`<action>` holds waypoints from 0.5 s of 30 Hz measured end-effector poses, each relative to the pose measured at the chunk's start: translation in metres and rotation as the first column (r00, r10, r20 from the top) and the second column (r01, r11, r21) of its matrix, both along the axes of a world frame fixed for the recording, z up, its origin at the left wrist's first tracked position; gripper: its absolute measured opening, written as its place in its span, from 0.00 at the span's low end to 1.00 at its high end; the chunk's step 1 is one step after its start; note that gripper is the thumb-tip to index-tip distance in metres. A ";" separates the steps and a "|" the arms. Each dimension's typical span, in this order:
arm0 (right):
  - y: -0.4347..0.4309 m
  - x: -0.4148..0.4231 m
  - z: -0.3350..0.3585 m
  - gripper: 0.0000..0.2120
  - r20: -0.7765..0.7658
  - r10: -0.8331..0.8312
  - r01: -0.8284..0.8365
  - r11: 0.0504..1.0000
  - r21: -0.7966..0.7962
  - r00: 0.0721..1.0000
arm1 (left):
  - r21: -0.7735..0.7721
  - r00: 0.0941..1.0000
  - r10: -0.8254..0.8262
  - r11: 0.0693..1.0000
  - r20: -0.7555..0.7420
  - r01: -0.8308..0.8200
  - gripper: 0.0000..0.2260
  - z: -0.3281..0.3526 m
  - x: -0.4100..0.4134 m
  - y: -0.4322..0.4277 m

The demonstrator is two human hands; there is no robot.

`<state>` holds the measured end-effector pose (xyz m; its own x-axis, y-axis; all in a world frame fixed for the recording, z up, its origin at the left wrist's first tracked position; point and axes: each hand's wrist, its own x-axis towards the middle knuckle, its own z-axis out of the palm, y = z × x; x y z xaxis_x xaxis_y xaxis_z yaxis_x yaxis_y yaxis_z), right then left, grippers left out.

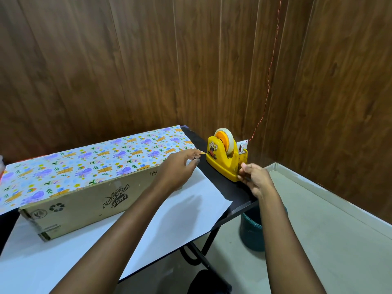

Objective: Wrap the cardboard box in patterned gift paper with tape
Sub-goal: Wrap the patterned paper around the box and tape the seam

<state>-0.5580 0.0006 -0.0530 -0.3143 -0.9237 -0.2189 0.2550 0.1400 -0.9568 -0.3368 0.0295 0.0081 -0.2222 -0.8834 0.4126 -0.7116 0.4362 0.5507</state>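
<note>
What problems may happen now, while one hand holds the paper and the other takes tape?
1. The left hand pins only one corner of the gift paper, so it may slide off the box.
2. The tape dispenser is near the table edge; the right hand might drag it off.

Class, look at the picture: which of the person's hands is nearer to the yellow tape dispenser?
The right hand. Its fingers are at the near end of the yellow tape dispenser, seemingly touching it. The left hand rests on the gift paper over the cardboard box, off to the dispenser's left.
</note>
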 end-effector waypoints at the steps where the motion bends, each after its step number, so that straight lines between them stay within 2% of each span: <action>1: 0.003 0.000 0.000 0.11 -0.026 0.023 -0.023 1.000 -0.016 0.999 | 0.003 1.000 0.005 1.000 0.005 -0.005 0.13 0.000 0.002 0.001; 4: 0.013 0.005 0.018 0.13 -0.217 0.081 -0.103 0.990 -0.091 0.973 | 0.000 0.999 0.030 1.000 0.021 -0.030 0.13 0.002 0.013 0.004; 6: 0.019 0.023 0.037 0.13 -0.323 0.193 -0.236 0.967 -0.099 0.927 | -0.013 0.997 0.075 0.997 0.032 -0.075 0.13 0.004 0.030 0.007; 11: 0.034 0.111 0.060 0.13 -0.297 0.573 -0.618 0.782 -0.083 0.764 | -0.074 0.947 0.274 0.961 0.168 -0.265 0.14 0.005 0.096 0.028; 15: 0.047 0.198 0.060 0.12 -0.256 0.751 -0.787 0.612 -0.072 0.608 | -0.142 0.876 0.402 0.916 0.268 -0.376 0.18 0.000 0.171 0.062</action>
<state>-0.3600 0.0471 0.0071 0.5137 -0.8556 -0.0637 -0.0535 0.0422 -0.9977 -0.1653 0.0914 0.0084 0.0128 -0.8883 0.4592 -0.9541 0.1266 0.2715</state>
